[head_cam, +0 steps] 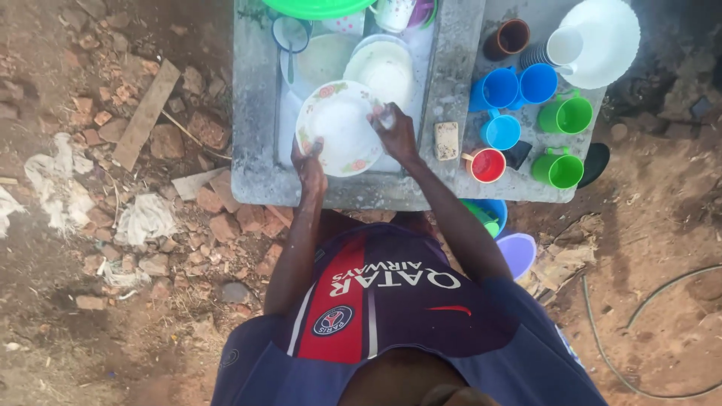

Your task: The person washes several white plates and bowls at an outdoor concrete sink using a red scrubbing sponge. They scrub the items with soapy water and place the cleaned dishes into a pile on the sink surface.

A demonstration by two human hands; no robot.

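Concrete forms the washing stand (pixel 256 150) that I inspect through the single head view, with a sunken basin on one side and a flat slab (pixel 526 15) on the other. I note a white plate with a floral rim (pixel 338 131) held tilted over the basin, near its front edge. My left hand (pixel 310 167) is closed on the plate's lower rim, thumb on the face and the other fingers hidden behind it. My right hand (pixel 395 131) rests on the plate's upper right rim, fingers curled around something small and pale that I cannot identify; how tightly it is closed I cannot tell. Behind the plate in the basin I record a white bowl (pixel 385 69), a pale plate (pixel 323 56), an enamel cup (pixel 291 34) and a green basin edge (pixel 316 7). On the ledge between basin and slab lies a tan bar of soap (pixel 447 140). On the slab I count three blue cups (pixel 496 89), two green cups (pixel 565 115), one red cup (pixel 487 165), a brown cup (pixel 508 37), a white cup (pixel 562 46) and a large white dish (pixel 602 37). Just below the stand, beside my right forearm, sit a blue container (pixel 492 214) and a lilac one (pixel 519 252). Bare earth with broken bricks (pixel 218 218), a plank (pixel 147 113) and pale rags (pixel 53 180) lies to the left.
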